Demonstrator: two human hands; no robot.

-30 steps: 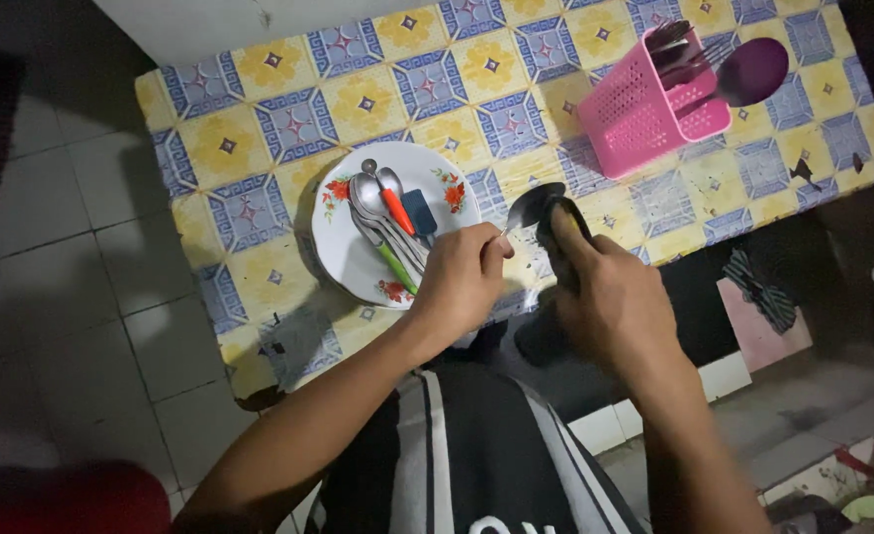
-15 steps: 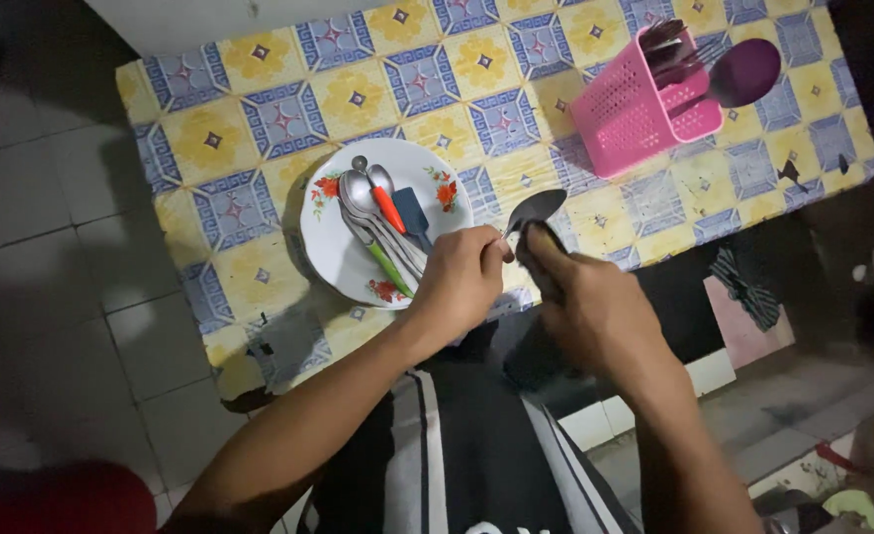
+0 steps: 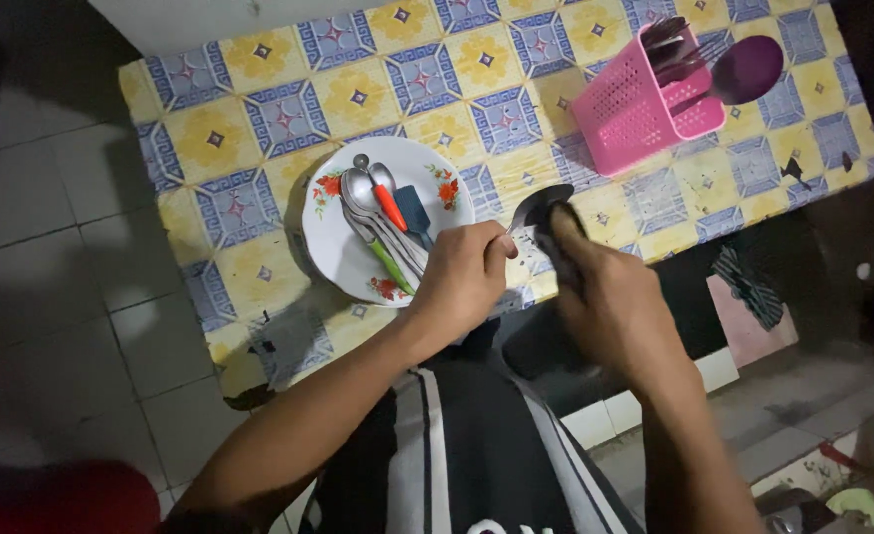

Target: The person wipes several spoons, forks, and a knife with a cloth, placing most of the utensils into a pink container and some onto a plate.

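Between left hand (image 3: pixel 461 280) gripping spoon (image 3: pixel 536 210) handle and right hand (image 3: pixel 610 307) clutching dark cloth (image 3: pixel 558 225), spoon's stem hidden.

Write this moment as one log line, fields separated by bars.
left hand: holds spoon | right hand: presses dark cloth on spoon | plate: cutlery | pink basket: utensils

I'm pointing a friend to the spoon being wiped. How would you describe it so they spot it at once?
Start at the table with the yellow and blue patterned cloth and the white floral plate on it. Just right of the plate, the left hand holds a metal spoon while the right hand presses a dark cloth to it. Unlike the spoons lying on the plate, it is held up.
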